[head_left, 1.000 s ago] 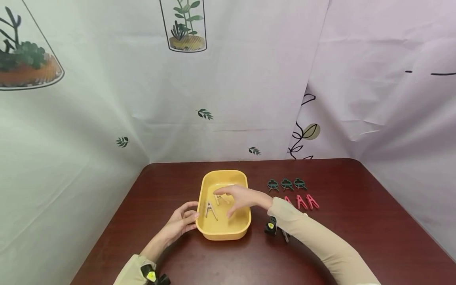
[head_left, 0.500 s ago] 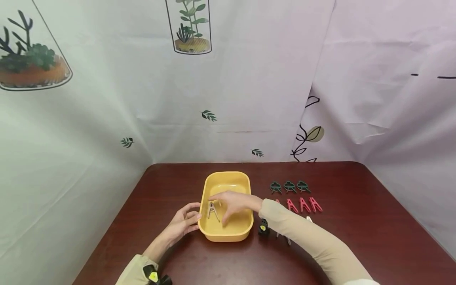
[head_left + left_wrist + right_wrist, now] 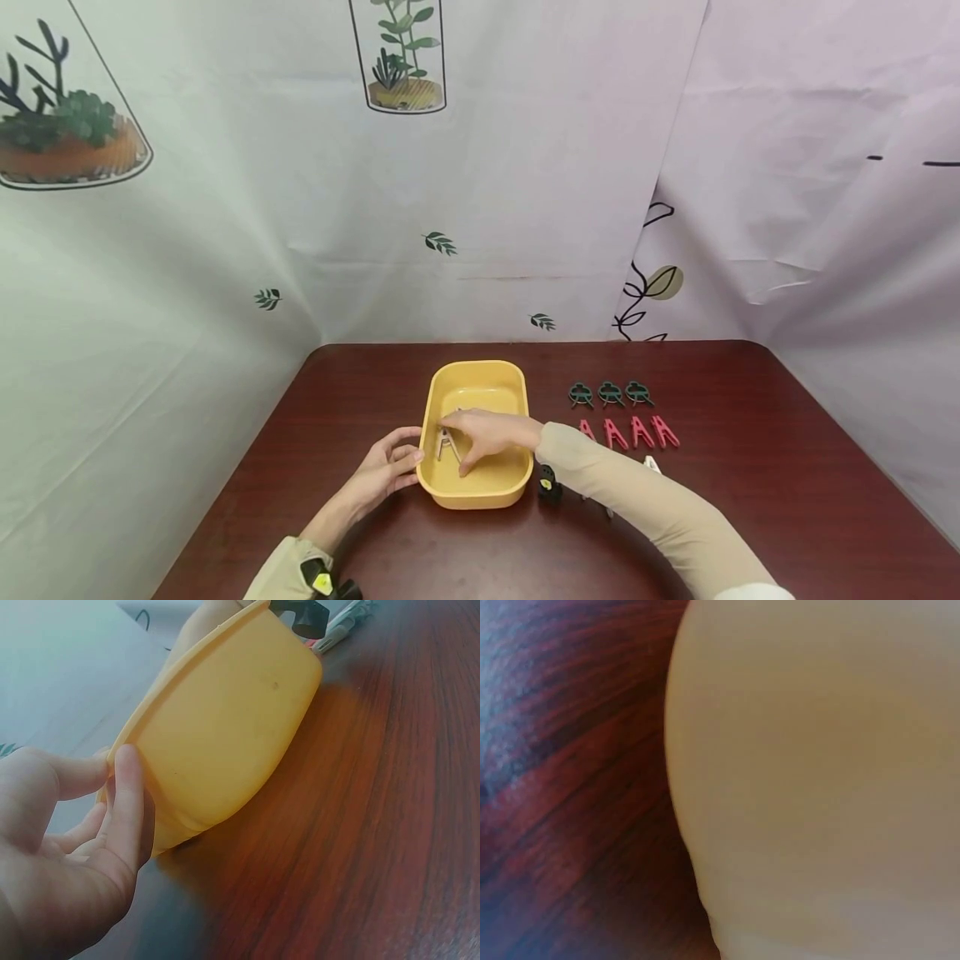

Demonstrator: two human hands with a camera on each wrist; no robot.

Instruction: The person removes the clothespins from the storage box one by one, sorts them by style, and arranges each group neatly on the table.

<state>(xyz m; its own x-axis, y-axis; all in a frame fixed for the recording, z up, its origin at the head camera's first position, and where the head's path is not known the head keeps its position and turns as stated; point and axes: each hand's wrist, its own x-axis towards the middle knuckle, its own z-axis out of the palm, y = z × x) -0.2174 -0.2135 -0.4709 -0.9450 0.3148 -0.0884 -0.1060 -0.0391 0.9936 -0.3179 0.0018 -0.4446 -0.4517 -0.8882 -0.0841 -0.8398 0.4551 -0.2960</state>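
A yellow plastic basin [image 3: 472, 502] stands on the dark red table in the head view. My left hand [image 3: 390, 467] grips its left side, and in the left wrist view fingers [image 3: 129, 787] lie against the outer wall, one fingertip at the rim. My right hand [image 3: 487, 437] reaches inside the basin, fingers and thumb spread apart around a pale clothespin [image 3: 447, 442] near the left wall. A tip of something pale shows above the knuckles; the rest is hidden under that hand. The right wrist view is filled by the basin's blurred outer wall [image 3: 817, 765].
Right of the basin, three dark green round clips [image 3: 610, 393] form a row, with several pink clothespins [image 3: 641, 432] in front of them. A white clip [image 3: 651, 463] and some grey clip ends [image 3: 609, 512] peek out around the right sleeve [image 3: 645, 500]. A patterned curtain hangs behind the table.
My right hand has moved left and toward me inside the basin, closer to the pale clothespin, and now covers most of a second one. The left hand stays at the basin's side.
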